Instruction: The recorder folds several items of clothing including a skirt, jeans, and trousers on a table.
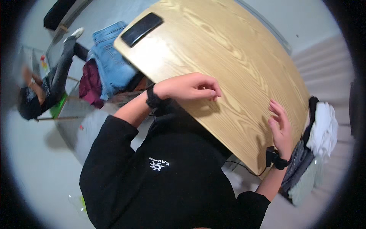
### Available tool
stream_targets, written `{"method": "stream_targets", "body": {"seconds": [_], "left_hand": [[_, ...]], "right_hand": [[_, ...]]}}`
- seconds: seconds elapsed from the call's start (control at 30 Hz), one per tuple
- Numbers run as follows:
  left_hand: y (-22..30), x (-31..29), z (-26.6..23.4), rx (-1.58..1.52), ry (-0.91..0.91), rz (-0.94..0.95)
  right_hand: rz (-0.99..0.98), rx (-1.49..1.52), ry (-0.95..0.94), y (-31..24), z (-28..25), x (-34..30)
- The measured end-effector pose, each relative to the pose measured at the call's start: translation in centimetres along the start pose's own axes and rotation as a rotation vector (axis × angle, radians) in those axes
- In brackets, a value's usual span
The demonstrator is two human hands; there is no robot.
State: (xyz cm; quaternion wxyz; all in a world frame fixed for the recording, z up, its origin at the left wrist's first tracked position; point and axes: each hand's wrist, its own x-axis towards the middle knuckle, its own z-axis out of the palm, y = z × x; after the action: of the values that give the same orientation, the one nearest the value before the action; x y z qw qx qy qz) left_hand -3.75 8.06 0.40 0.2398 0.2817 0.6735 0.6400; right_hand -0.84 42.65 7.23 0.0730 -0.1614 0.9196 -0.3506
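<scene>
My left hand [192, 87] hovers over the near edge of a wooden table [228, 49], its fingers loosely bent and the thumb apart from them. Nothing shows in its grasp. Toward the table's right end is my right hand [281, 128], fingers parted and slightly curved, likewise holding nothing. Each wrist wears a black band, and the right one carries a small dark box [271, 155] with a cable. A black smartphone [142, 29] lies flat at the table's far left corner, beyond the reach of either hand.
Blue jeans [110, 61] and a maroon garment [90, 82] are heaped left of the table. White, grey and pale green clothes [322, 129] are piled off its right end. Farther left another person [49, 87] sits on a chair with a green part. A beige curtain [324, 65] hangs at right.
</scene>
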Motion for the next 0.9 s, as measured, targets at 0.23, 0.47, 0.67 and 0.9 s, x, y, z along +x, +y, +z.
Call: {"method": "stream_targets", "body": {"seconds": [0.23,0.47,0.67,0.9], "left_hand": [[-3.2,-16.8,-7.7,0.461,1.293,-0.084],[-12.3,-28.3,-13.0,0.413,1.608,-0.418],[-11.1,-26.8,-15.5,0.453,1.489,-0.612],[-9.5,-25.4,-16.1,0.462,1.41,-0.608]], "right_hand": [[0.097,0.701,-0.183,3.5,7.6,5.8],[0.196,1.038,-0.107,5.6,8.1,6.6],[0.228,1.162,-0.006,5.6,7.7,6.2],[0.21,1.159,-0.05,6.0,7.8,6.2]]}}
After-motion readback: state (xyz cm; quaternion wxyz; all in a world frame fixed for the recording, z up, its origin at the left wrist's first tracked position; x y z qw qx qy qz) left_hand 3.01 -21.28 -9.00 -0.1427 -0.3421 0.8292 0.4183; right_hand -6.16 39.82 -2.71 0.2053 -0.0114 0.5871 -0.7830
